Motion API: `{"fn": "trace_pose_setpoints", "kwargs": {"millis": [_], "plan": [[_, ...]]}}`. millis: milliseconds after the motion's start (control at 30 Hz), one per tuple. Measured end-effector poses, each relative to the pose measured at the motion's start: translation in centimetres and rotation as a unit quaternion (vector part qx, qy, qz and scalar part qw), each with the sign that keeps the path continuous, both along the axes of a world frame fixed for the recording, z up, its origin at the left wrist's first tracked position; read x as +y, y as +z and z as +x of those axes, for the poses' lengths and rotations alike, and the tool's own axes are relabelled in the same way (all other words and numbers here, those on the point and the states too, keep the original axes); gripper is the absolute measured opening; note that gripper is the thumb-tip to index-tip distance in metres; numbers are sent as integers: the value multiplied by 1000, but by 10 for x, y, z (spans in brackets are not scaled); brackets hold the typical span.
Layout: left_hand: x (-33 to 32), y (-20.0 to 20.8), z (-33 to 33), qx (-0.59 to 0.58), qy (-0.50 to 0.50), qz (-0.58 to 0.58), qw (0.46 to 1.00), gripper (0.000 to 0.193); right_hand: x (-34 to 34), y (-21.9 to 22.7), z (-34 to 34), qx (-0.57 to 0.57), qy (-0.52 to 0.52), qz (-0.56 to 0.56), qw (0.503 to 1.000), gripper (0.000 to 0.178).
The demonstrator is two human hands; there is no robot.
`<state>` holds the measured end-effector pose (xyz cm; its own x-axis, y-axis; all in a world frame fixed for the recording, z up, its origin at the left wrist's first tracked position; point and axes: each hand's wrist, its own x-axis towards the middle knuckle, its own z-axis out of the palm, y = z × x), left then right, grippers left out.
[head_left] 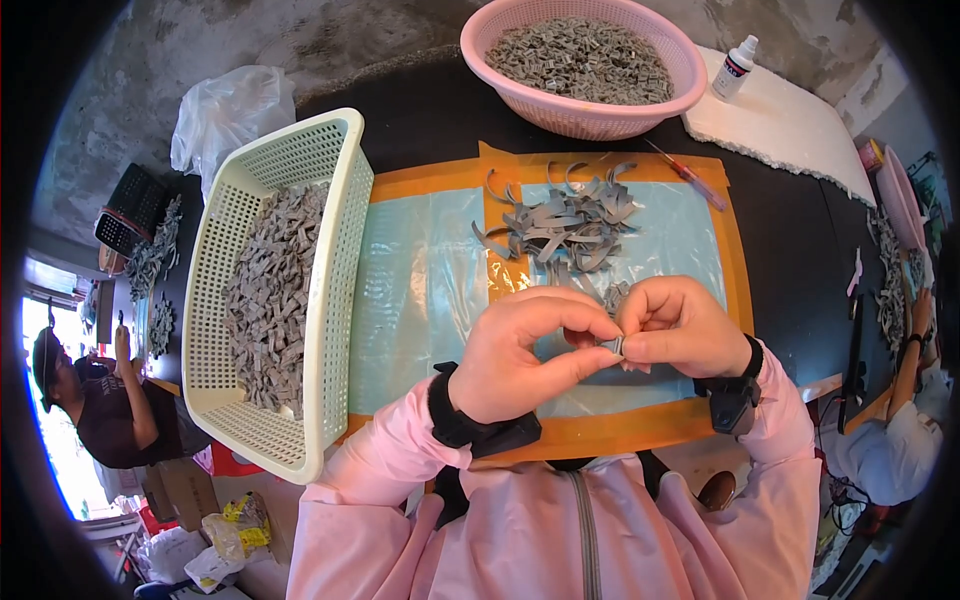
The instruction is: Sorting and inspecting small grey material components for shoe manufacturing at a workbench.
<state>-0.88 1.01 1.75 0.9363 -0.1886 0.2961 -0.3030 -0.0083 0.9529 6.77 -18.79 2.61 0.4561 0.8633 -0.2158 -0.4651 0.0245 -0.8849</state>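
My left hand (pixel 510 350) and right hand (pixel 672 318) meet above a blue plastic sheet (pixel 410 290), thumbs and fingers of both pinching a small grey piece (pixel 613 346) between them. From my distant view, the sheet lies edged with orange tape (pixel 738 290) on a black surface (pixel 785 235), where a loose heap of curled grey strips (pixel 565 225) sits just beyond the hands. A smaller cluster of grey bits (pixel 615 295) shows behind the fingers, partly hidden. I see a cream basket (pixel 339 290) at the left, tilted in view and holding many short, folded-looking grey pieces (pixel 275 300); a crumpled clear bag (pixel 230 115) lies near its far end. At the far side, a pink basket (pixel 570 118) carries a broad mound of small grey pieces (pixel 580 60). Beside it, a white bottle (pixel 735 70) stands on a white foam board (pixel 785 125), and a red-handled tool (pixel 690 178) rests near the sheet's far right corner. A person in a dark top (pixel 110 425) appears at far left.
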Motion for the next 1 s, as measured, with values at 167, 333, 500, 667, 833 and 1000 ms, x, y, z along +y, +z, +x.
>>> {"fn": "trace_pose_setpoints", "kwargs": {"millis": [167, 333, 500, 667, 833, 1000], "plan": [[1, 2, 2, -64, -3, 39, 997, 17, -1, 2, 2, 12, 14, -4, 1000, 11], [1, 1, 2, -68, -18, 31, 997, 16, -4, 2, 3, -28, 53, -9, 998, 10], [4, -2, 2, -75, -6, 44, 996, 15, 0, 1, -2, -20, 11, -18, 1000, 13], [2, 4, 3, -85, 50, 93, 991, 17, 6, -3, -6, -7, -62, 13, 998, 18], [-2, 4, 3, -107, 94, 129, 981, 18, 9, -5, -12, -77, -101, 10, 992, 16], [-4, 3, 6, -140, 115, 142, 973, 20, 9, -3, -12, -60, -100, -30, 993, 14]]}}
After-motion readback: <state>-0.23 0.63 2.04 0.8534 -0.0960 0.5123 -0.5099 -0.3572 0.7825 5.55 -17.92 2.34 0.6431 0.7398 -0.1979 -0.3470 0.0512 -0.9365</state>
